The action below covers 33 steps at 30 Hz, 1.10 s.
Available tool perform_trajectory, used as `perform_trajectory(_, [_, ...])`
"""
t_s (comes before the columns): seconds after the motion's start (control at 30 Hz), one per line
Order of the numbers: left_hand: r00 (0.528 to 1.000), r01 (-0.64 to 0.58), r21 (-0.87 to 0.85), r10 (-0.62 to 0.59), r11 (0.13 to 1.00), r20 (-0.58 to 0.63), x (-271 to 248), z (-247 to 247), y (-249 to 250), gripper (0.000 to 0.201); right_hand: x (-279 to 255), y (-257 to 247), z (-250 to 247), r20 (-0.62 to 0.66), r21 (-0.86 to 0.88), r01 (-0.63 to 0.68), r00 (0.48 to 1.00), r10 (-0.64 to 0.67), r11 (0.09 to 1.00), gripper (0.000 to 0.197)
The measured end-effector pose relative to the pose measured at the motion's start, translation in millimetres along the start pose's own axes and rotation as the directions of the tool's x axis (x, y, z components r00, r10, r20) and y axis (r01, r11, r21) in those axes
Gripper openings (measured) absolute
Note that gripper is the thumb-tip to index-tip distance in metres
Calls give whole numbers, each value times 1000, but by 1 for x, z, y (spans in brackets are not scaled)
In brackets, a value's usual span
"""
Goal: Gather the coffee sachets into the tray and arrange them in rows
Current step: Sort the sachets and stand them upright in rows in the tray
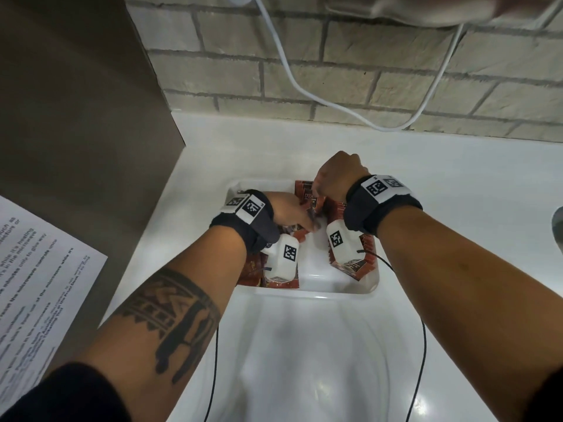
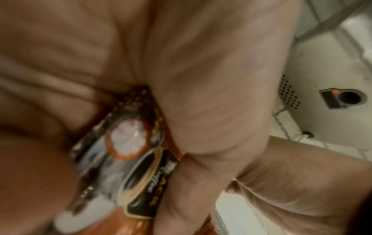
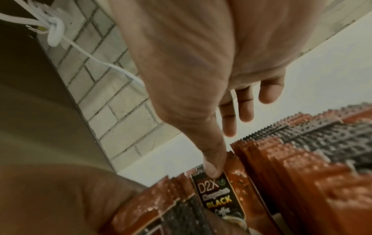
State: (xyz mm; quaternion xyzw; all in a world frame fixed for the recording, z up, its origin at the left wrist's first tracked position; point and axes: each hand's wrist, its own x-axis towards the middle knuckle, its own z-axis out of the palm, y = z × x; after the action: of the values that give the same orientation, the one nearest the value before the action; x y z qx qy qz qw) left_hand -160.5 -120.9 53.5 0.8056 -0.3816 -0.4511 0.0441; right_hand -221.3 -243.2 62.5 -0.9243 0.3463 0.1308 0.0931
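The coffee sachets [image 1: 307, 196] are orange-red packets with black label panels, and they lie inside the white tray [image 1: 341, 289], which sits on the white bench [image 1: 441, 166] close to the brick wall [image 1: 350, 62]. One batch stands packed along the tray's right side [image 3: 314, 159], their serrated top edges lined up one behind another; more sachets lie along the left side under the left wrist [image 1: 274, 283], and a bare strip of tray floor shows between the two groups. At the far middle of the tray one sachet [image 3: 219, 194] printed with "D2X" and "BLACK Coffee" sits between the hands.

The right hand [image 1: 338, 175] is above the far end of the tray, and in the right wrist view its thumb tip presses on the top of that labelled sachet while the other fingers [image 3: 245, 105] hang straight and apart behind it; its grip is not closed around anything that can be seen. The left hand [image 1: 288, 210] reaches in from the left, and the left wrist view, though blurred, shows its fingers and thumb curled round a sachet [image 2: 141, 167] with the same black label, so its grip holds that packet.

Both wrists wear dark straps with white marker-tagged camera blocks. A white cable [image 1: 292, 77] loops down the wall behind the tray. To the left stands a tall brown-grey panel [image 1: 76, 102], and a printed sheet [image 1: 39, 269] lies in the near left corner of the head view.
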Motion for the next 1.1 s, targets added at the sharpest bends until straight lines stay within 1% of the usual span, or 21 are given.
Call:
perform_trajectory(0.07, [1000,-9,-51,9,999,-6,5,4,0,43,-1,0,-1,-6,30,-24,1000,24,999,17])
perform_trajectory(0.13, [1000,-21,-115,19,993,-21,6,5,0,42,-2,1,-3,-12,51,-29,999,29,998,21])
perform_trajectory(0.23, [1000,-14,-134,11,991,-25,10,4,-2,48,0,3,-5,-35,100,-17,999,20,995,23])
perform_trajectory(0.33, [1000,-13,-249,7,968,-24,12,4,-4,61,-3,2,-5,-33,142,2,999,3,990,19])
perform_trajectory(0.37, [1000,-16,-257,10,966,-25,13,4,-4,61,-4,2,-6,-33,146,7,999,-2,989,17])
perform_trajectory(0.43, [999,-26,-221,20,975,-28,12,3,-5,54,-5,3,-7,-42,174,25,999,-18,984,14])
perform_trajectory(0.53, [999,-40,-227,33,973,-33,13,3,-6,50,-5,5,-7,-35,189,50,998,-44,981,24])
perform_trajectory(0.63, [998,-52,-246,44,968,-40,11,2,-5,37,-5,6,-8,-26,186,73,997,-69,980,30])
perform_trajectory(0.8, [999,-50,-359,48,932,-14,8,4,-5,42,-7,5,-9,-16,197,91,996,-89,976,27])
perform_trajectory(0.9, [996,-78,-393,58,916,-62,3,5,-5,36,-7,7,-10,-51,230,111,994,-102,967,23])
perform_trajectory(0.93, [997,-80,-429,63,900,-55,0,5,-7,35,-6,9,-10,-74,244,116,992,-101,963,23])
perform_trajectory(0.97, [997,-74,-500,74,863,-20,-1,4,-9,33,-6,11,-12,-96,269,119,991,-97,956,22])
perform_trajectory(1.0, [996,-70,-590,90,804,4,-3,3,-11,30,-6,13,-13,-108,307,128,989,-99,943,18])
perform_trajectory(1.07, [992,-98,-702,126,706,-12,-8,1,-14,24,-11,15,-18,-77,377,155,988,-136,913,9])
perform_trajectory(1.1, [990,-125,-731,137,671,-43,-9,-1,-16,25,-14,16,-19,-37,376,174,984,-173,910,14])
